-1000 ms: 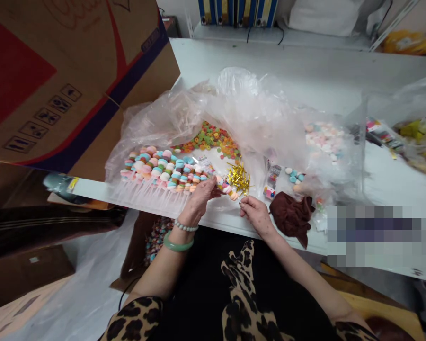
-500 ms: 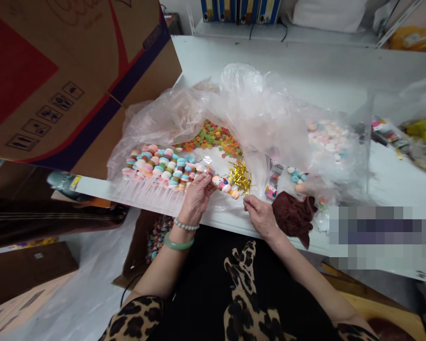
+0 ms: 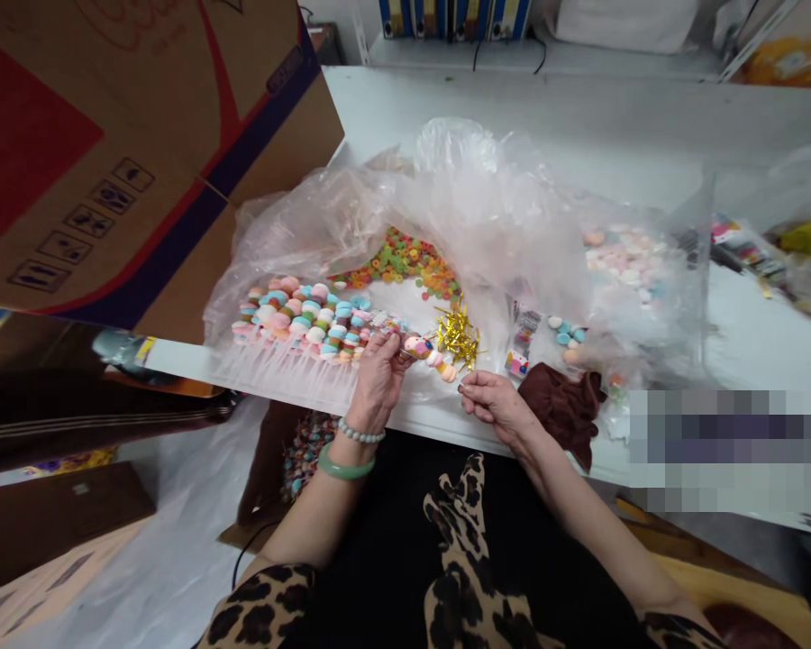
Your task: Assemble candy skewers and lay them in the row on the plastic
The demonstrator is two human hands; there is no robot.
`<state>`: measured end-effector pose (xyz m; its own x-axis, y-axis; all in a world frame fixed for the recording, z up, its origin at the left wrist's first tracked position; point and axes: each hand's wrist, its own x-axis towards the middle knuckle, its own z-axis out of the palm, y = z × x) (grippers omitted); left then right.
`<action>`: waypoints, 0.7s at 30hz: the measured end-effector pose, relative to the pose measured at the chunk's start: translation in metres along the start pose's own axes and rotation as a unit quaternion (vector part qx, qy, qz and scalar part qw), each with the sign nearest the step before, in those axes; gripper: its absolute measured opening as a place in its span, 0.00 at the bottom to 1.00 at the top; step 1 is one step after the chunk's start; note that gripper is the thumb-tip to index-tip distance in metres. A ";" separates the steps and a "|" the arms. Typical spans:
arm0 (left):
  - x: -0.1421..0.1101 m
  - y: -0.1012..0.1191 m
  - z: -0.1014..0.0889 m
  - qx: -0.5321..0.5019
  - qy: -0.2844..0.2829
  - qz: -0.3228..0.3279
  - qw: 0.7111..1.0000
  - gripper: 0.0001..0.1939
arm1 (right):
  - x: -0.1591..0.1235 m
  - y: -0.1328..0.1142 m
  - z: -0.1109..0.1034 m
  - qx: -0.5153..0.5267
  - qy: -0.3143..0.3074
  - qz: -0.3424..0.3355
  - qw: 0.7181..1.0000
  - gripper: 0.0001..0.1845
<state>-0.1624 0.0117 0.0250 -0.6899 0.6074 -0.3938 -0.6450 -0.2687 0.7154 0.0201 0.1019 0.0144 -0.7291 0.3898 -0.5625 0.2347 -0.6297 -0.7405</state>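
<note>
Gripping the candy stick (image 3: 427,353) at twelve o'clock in your left hand (image 3: 378,383); your right hand (image 3: 493,403) is pinching near the gold ties (image 3: 456,338), its contents too small to tell. Risk: a loose grip is letting the stick slip into the candy rows (image 3: 304,329).

Small packing workroom, doubling as a storeroom. Fittings: one long white worktop (image 3: 581,135); one white shelf (image 3: 541,59) behind it, bearing blue-and-yellow ring binders (image 3: 454,13) and a white cushion (image 3: 615,18). Stock: one large printed cardboard carton (image 3: 108,153) with handling symbols; clear plastic bags (image 3: 473,198); loose pastel candy pieces (image 3: 304,315); ring-shaped sweets (image 3: 398,261); gold twist ties (image 3: 457,335). Floor: partly covered by white plastic sheeting (image 3: 176,505). Whether the premises are domestic or commercial cannot be told.
</note>
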 end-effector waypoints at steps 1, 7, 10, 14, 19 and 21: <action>-0.001 -0.001 0.000 0.007 -0.004 0.001 1.000 0.11 | 0.000 -0.001 -0.003 0.024 -0.020 0.033 0.999 0.16; -0.002 0.002 -0.002 0.037 -0.047 0.003 0.998 0.15 | -0.003 -0.003 -0.006 0.033 -0.033 0.087 0.995 0.16; 0.000 0.005 0.001 0.050 -0.069 -0.041 0.996 0.17 | -0.005 -0.003 0.000 0.008 -0.009 0.051 0.999 0.14; -0.002 0.001 0.006 0.057 -0.090 -0.068 0.992 0.19 | -0.007 -0.005 0.005 0.005 0.005 0.035 0.999 0.14; -0.012 -0.016 0.012 0.032 -0.074 -0.052 0.995 0.20 | -0.007 0.002 0.012 0.032 -0.015 0.067 0.997 0.14; -0.016 -0.023 0.012 0.027 -0.073 -0.057 0.995 0.21 | -0.006 0.010 0.014 0.029 -0.005 0.066 0.997 0.14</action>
<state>-0.1326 0.0170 0.0221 -0.5551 0.7354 -0.3886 -0.6950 -0.1535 0.7024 0.0175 0.0838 0.0157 -0.7003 0.2942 -0.6505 0.2918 -0.7137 -0.6368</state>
